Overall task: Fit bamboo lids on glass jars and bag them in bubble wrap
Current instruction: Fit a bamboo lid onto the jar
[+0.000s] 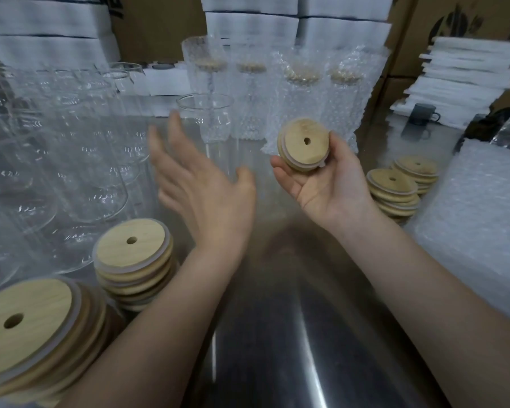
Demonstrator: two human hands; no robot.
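My right hand (pixel 330 184) holds a round bamboo lid (pixel 304 144) with a centre hole, tilted toward me, above the steel table. My left hand (pixel 200 184) is open, fingers spread and blurred, just in front of a bare glass jar (pixel 206 119) standing at the table's middle. Several empty glass jars (pixel 71 148) crowd the left side. Behind the bare jar stand several lidded jars in bubble wrap bags (pixel 306 92). Stacks of bamboo lids sit at near left (pixel 133 254), at the bottom left corner (pixel 27 328) and at right (pixel 395 192).
A pile of bubble wrap bags (pixel 483 213) lies at the right edge. White foam sheets (pixel 465 75) and cardboard boxes (pixel 409 33) stand behind. A dark mug (pixel 423 113) sits at back right. The steel table (pixel 277 334) stretches toward me between my arms.
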